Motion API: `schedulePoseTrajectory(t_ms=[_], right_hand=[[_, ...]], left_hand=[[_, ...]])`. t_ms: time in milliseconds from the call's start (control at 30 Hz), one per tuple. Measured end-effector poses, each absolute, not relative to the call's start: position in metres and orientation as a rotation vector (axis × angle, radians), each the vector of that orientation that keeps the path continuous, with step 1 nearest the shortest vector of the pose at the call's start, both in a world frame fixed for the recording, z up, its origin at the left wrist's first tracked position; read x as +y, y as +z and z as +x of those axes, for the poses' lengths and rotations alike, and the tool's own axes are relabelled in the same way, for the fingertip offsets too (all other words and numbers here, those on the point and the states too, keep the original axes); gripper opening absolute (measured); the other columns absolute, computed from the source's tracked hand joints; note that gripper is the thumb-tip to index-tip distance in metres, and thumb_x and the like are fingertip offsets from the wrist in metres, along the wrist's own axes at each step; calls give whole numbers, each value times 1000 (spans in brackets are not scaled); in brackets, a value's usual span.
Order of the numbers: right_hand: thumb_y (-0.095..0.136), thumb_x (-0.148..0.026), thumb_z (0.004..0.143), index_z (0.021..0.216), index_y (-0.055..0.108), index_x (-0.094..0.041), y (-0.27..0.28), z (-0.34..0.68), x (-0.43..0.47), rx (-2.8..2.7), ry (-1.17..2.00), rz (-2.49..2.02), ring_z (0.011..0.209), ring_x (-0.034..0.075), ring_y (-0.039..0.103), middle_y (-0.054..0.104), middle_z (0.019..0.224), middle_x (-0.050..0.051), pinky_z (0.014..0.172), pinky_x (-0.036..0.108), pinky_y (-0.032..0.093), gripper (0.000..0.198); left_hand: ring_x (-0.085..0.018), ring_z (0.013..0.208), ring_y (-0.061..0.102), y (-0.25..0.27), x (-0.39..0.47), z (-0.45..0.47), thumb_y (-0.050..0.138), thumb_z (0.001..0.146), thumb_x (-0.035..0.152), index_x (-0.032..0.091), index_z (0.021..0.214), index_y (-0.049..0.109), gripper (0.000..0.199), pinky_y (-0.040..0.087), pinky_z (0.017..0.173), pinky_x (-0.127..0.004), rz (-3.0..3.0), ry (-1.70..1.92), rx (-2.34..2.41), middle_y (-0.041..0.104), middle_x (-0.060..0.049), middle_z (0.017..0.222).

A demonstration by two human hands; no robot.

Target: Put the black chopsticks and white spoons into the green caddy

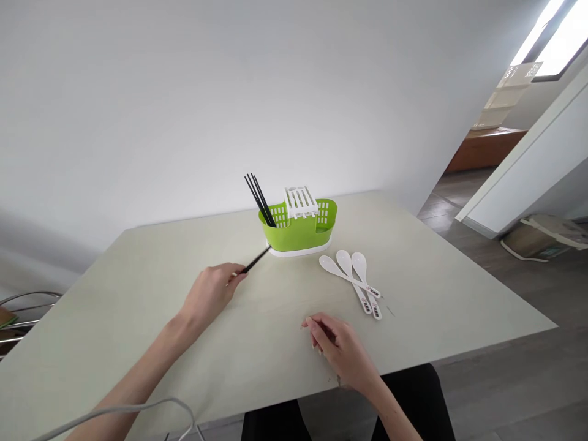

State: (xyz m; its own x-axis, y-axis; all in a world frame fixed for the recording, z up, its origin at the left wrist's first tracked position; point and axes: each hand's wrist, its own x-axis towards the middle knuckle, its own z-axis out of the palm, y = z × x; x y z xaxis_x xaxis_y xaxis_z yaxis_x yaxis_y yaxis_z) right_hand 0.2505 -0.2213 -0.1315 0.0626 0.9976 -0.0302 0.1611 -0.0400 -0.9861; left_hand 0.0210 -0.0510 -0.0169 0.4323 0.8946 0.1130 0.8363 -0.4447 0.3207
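Note:
My left hand (215, 286) is closed around a black chopstick (257, 259), which points up and right toward the foot of a green basket (294, 236) with a white base. Several black chopsticks (261, 202) lean to the left inside the basket's left end. A white slotted rack (301, 201) sits across the middle of its top. Three white spoons (344, 263) lie crossed on the table, right of the basket. Nearer to me, my right hand (333, 343) rests by the table's front part, its fingers curled in with nothing seen in them.
The pale table (160, 275) backs onto a white wall (206, 110). A grey cable (128, 407) crosses the lower left, in front of my left forearm. Metal rack bars (27, 324) stand past the table's left edge. On the floor at right is a brownish bin-like container (537, 236).

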Motion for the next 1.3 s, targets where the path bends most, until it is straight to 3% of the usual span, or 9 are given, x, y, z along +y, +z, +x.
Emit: schedulePoseTrajectory(t_ms=[100,167,300,500,733,867,967,1133,1300], right_hand=[[44,-54,108,92,68,-22,-130,250,-222,-1263,1110,-1381,61,14,47,59,72,-1,59,28,36,44],[44,-55,108,93,69,-22,-130,250,-223,-1263,1108,-1384,61,14,47,59,73,0,58,28,36,44],[44,-56,108,99,70,-22,-132,251,-222,-1246,1100,-1361,62,15,50,60,73,0,58,28,38,44],[44,-60,107,102,65,-21,-137,252,-219,-1166,1135,-1266,63,14,55,61,77,0,60,27,43,44],[44,-59,107,91,52,-23,-139,248,-217,-1097,1074,-1310,62,13,54,57,72,-3,60,27,44,40],[43,-59,108,109,58,-22,-142,247,-216,-1124,1050,-1361,64,14,58,63,78,-1,62,27,47,40],[39,-57,109,127,60,-22,-141,247,-216,-1167,1048,-1406,66,15,60,69,86,2,64,28,48,45],[34,-55,111,114,69,-21,-137,247,-215,-1231,1057,-1428,65,15,58,69,84,2,65,28,47,49],[37,-53,110,128,69,-21,-139,247,-214,-1200,1075,-1432,62,14,55,67,84,2,60,26,46,48]], left_hand=[[-28,86,79,6,-53,26,70,90,56,24,106,78,36,57,67,-30,2084,774,1472,83,-6,95],[-28,94,79,10,-54,32,78,84,56,22,106,79,41,62,74,-30,1783,922,1376,83,-7,99],[-26,104,78,-15,-55,49,87,82,42,15,99,80,33,63,98,-32,1256,1025,1109,81,-11,110],[-20,97,79,-70,-58,73,76,93,16,11,95,80,7,63,101,-32,799,996,1080,81,-11,107],[-19,96,79,-97,-55,83,73,95,17,10,91,80,10,65,94,-28,721,941,1010,81,-11,105],[-20,98,78,-104,-55,85,82,88,22,12,91,81,10,65,91,-27,741,917,948,81,-9,103],[-21,98,78,-108,-57,86,91,78,29,14,89,80,22,64,92,-28,753,924,906,81,-7,102],[-23,94,79,-110,-63,87,98,66,41,15,87,80,38,64,92,-32,796,925,878,81,-6,97],[-22,91,79,-109,-67,90,99,63,42,16,92,82,43,64,92,-34,809,928,895,81,-5,95]])
